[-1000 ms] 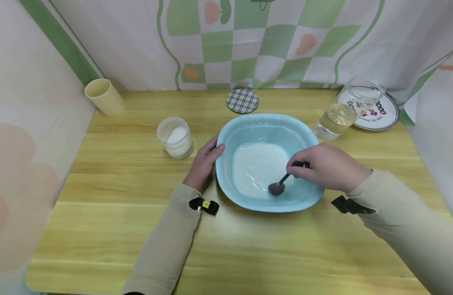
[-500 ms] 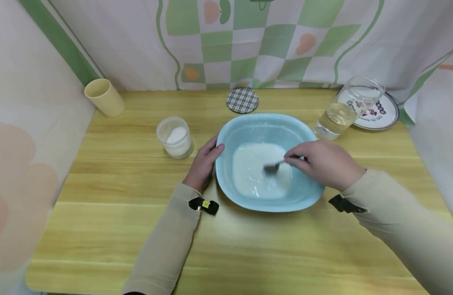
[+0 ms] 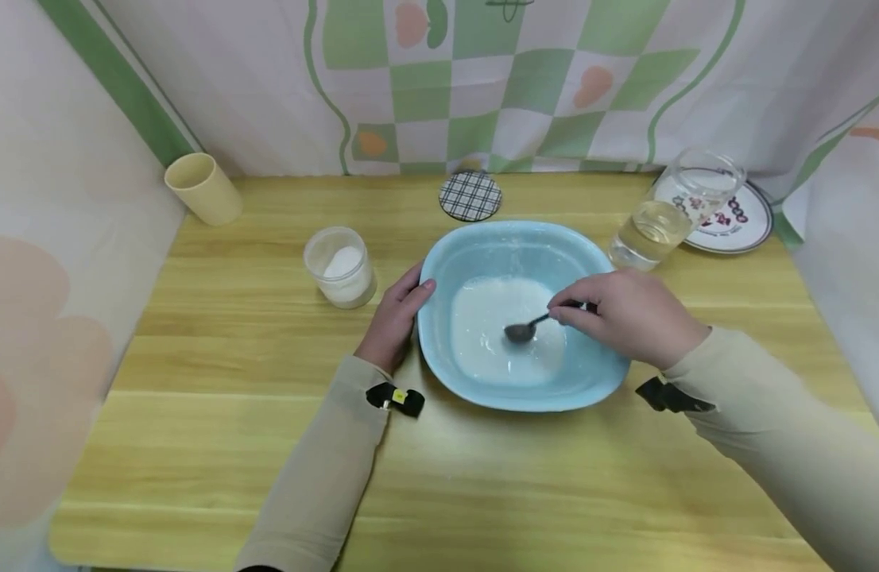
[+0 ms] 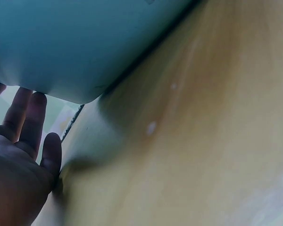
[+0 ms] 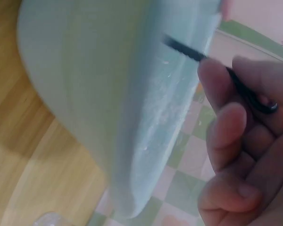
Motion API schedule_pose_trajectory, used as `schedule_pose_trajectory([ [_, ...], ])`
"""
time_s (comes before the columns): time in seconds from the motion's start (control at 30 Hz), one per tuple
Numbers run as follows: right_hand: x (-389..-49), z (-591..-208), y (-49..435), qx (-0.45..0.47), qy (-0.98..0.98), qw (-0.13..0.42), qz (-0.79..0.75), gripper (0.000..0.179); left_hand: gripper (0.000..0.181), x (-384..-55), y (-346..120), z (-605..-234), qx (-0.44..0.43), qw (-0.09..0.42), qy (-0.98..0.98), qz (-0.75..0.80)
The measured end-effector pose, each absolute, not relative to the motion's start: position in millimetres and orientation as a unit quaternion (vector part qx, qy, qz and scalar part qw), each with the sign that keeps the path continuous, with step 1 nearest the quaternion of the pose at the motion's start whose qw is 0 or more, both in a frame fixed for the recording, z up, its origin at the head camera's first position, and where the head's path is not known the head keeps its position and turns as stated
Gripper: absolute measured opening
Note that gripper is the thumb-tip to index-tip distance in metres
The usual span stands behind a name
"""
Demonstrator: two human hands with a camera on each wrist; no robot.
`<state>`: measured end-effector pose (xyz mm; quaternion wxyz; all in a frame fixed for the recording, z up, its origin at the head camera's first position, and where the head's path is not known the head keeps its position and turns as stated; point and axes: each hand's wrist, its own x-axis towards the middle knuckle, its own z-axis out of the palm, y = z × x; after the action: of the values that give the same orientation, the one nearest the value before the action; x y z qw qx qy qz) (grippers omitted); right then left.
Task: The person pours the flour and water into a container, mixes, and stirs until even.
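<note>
A light blue plastic basin (image 3: 439,349) stands on the wooden table, with a milky white liquid (image 3: 482,310) in its bottom. My left hand (image 3: 395,322) holds the basin's left rim, thumb at the edge and fingers against the outer wall, as the left wrist view shows. My right hand (image 3: 629,314) reaches over the right rim and pinches a dark spoon (image 3: 520,332) by its handle, the bowl down at the liquid. In the right wrist view the black handle (image 5: 250,96) runs between thumb and fingers; the spoon's bowl is hidden there by the basin wall.
A clear tub (image 3: 346,274) of white powder stands left of the basin. Behind it are a yellow cup (image 3: 205,191) and a checked round coaster (image 3: 471,195). A glass of clear liquid (image 3: 650,234) stands at the right, before a patterned plate (image 3: 740,226).
The spoon's bowl has moved left and slightly away from me across the liquid, my right hand shifting a little left with it. The left hand and basin stay put.
</note>
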<state>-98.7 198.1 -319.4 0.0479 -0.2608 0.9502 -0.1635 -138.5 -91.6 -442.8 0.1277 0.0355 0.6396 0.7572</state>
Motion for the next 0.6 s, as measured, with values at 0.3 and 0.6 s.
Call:
schedule_pose_trajectory([
  [0.3,-94.3,-317.0,195.9,-0.278,0.930,0.135,-0.201,0.007,0.051,-138.1,-91.8,-443.0,0.036,0.123,0.639,0.758],
  [0.6,-94.7,-321.0,192.9,-0.284,0.940,0.013,-0.187,0.009,0.052,-138.6,-91.9,-444.5,0.038,0.121,0.640,0.758],
])
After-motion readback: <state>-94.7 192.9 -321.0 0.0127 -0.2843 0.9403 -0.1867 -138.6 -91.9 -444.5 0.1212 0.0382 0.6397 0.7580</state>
